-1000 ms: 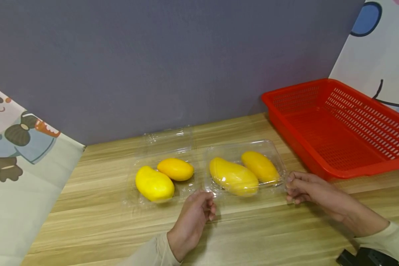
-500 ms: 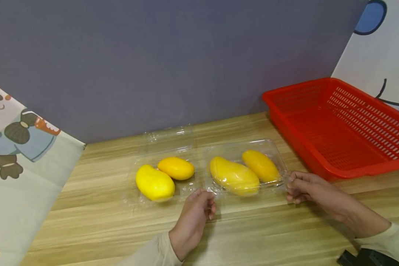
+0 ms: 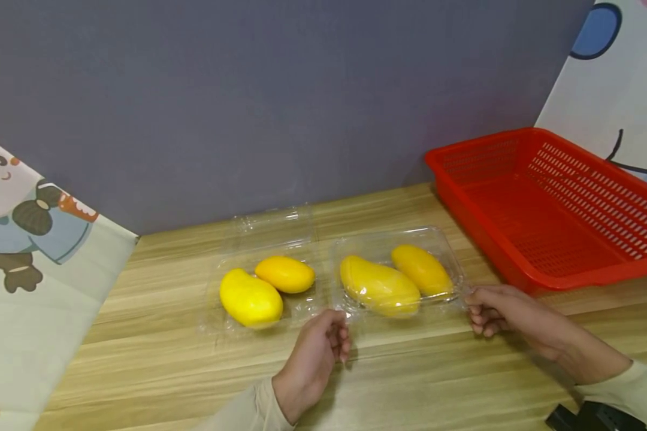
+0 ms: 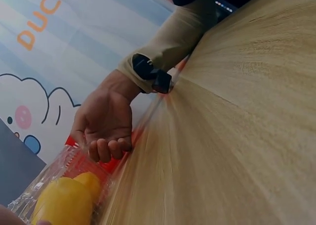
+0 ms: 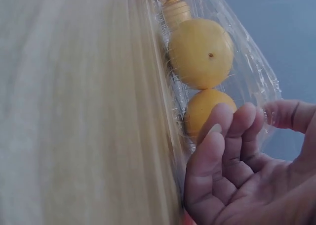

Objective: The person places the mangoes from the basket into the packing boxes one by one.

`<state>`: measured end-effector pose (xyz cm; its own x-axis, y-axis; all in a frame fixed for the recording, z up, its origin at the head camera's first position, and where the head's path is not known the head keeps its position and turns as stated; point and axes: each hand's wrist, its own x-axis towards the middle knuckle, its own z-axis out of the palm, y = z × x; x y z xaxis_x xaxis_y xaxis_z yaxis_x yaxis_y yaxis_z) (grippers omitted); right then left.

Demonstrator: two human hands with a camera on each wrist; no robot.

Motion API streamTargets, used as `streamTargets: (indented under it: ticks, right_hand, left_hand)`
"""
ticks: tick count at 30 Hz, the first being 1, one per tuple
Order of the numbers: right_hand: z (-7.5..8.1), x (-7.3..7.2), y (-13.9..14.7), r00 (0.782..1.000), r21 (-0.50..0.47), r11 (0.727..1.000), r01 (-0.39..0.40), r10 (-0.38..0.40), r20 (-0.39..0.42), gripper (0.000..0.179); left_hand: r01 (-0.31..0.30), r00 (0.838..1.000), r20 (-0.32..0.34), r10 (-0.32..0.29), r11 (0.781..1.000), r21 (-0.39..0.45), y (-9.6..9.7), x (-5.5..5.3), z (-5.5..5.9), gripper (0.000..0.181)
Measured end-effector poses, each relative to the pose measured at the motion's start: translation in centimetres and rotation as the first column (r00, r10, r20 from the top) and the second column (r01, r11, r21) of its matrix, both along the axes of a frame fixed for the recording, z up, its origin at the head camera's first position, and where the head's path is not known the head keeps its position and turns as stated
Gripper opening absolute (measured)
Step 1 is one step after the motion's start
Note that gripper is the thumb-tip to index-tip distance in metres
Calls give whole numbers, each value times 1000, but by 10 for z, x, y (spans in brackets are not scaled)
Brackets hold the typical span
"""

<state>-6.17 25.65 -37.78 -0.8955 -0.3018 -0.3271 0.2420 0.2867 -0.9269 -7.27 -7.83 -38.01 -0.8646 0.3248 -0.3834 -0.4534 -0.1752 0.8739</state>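
A clear plastic clamshell box, its lid down, encloses two yellow mangoes. My left hand pinches the box's near left corner between thumb and forefinger. At the near right corner, my right hand pinches the rim, its other fingers loosely curled below. The right wrist view has the thumb and fingertips at the clear edge, mangoes behind. To the left, a second clamshell box stands with its lid folded back, holding two mangoes in its tray.
A red slotted plastic basket stands at the right, close by the right hand. Behind the boxes rises a grey wall, with cartoon-printed panels at the sides. Everything rests on a wood-grain table.
The right hand's thumb and fingers have shifted slightly at the box corner, the lower fingers loosening. The left hand's lower fingers have spread a little. Boxes and mangoes stay in place.
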Motion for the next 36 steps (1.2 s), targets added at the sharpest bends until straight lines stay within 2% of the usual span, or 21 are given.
streamTargets:
  ticks: [14, 24, 28, 31, 33, 34, 36]
  right_hand:
    - [-1, 0, 5, 998, -28, 999, -19, 17, -60, 28]
    - [1, 0, 3, 999, 3, 1000, 16, -16, -46, 29]
    - [3, 1, 1, 998, 32, 998, 45, -44, -47, 30]
    - [7, 4, -3, 993, 123, 989, 84, -73, -90, 30]
    - [11, 8, -7, 985, 268, 957, 107, -65, -162, 32]
    - [14, 11, -9, 976, 364, 923, 126, -51, -210, 33]
    - [22, 17, -13, 953, 552, 816, 173, 3, -304, 37]
  left_hand:
    - [-22, 1000, -19, 22, 999, -27, 0, -1, 2, 16]
    - [-8, 1000, -9, 8, 1000, -30, 0, -2, 2, 15]
    - [17, 1000, -11, -17, 999, -28, -1, -2, 3, 16]
    - [57, 998, 4, -57, 998, -27, -4, 1, 6, 19]
    - [86, 996, 17, -85, 995, -40, -7, 6, 8, 22]
    - [105, 994, 25, -103, 993, -56, -10, 9, 9, 24]
    - [150, 989, 24, -148, 984, -100, -14, 16, 12, 24]
